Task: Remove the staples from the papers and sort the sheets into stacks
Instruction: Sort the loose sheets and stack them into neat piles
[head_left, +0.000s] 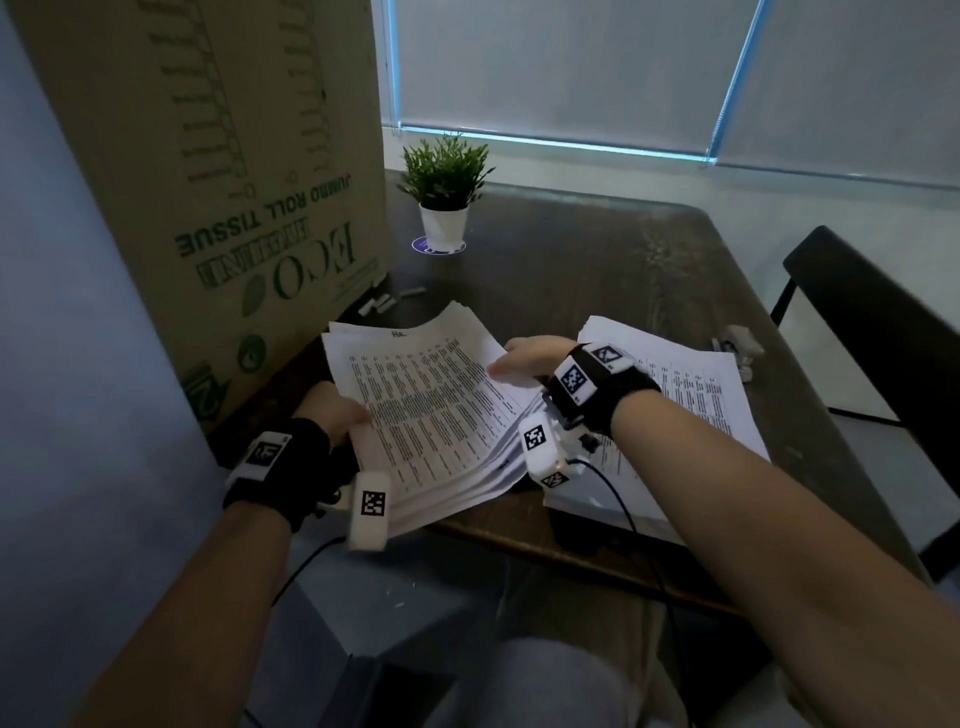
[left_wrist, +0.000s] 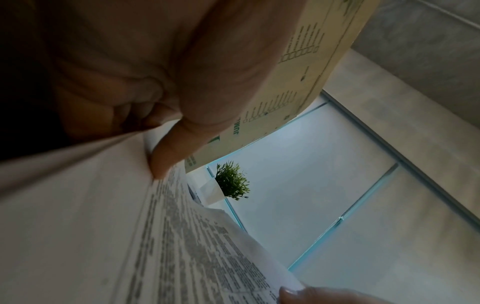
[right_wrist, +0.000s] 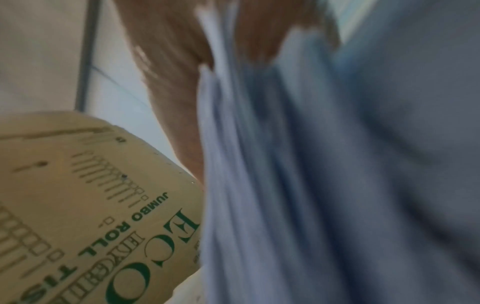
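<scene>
A thick bundle of printed sheets (head_left: 426, 400) is held tilted above the table's near left edge. My left hand (head_left: 332, 410) grips its left edge, thumb (left_wrist: 168, 156) on the top page (left_wrist: 182, 236). My right hand (head_left: 530, 358) grips the bundle's right edge, thumb on top and fingers underneath; in the blurred right wrist view its fingers (right_wrist: 168, 72) lie among the sheet edges (right_wrist: 246, 164). A second stack of printed sheets (head_left: 691, 410) lies flat on the table under my right forearm. A small pale tool, perhaps the staple remover (head_left: 740, 345), sits beyond that stack.
A tall cardboard box (head_left: 234, 182) printed "JUMBO ROLL TISSUE" stands at the table's left. A potted plant (head_left: 444, 192) stands at the back. Small white bits (head_left: 384, 301) lie by the box. A dark chair (head_left: 872, 332) is on the right of the dark table (head_left: 597, 260).
</scene>
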